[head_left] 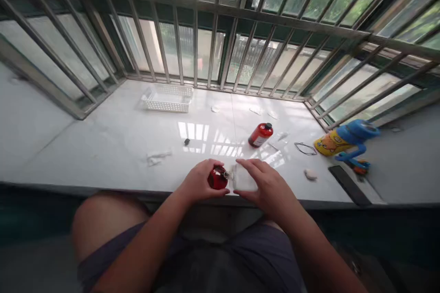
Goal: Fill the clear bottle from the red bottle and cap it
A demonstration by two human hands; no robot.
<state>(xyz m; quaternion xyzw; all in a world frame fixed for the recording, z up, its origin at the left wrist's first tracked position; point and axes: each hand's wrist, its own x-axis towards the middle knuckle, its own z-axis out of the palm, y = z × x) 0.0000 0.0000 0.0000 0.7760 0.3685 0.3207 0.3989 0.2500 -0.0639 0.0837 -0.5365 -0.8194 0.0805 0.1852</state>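
Presently, left hand [196,182]: curled closed around a red bottle [217,178], which lies on its side, narrow neck pointing right.
Right hand [266,184]: fingers [249,167] spread over a clear square container [244,178]; cannot tell how firm the grip is.
Contact: bottle neck at the container's edge, touching or just beside it, unclear which.
Position: both hands at the front edge of a white stone sill [113,146].
Nearest other item: a second red bottle [260,135], black-capped, lying tilted ahead of the right hand.
Left of centre: crumpled tissue [154,158]; white plastic basket [167,98] near the window.
Right side: dark wire loop [305,148], blue-and-yellow toy [343,139], flat black slab [349,185].
Behind: steel window bars [195,32].
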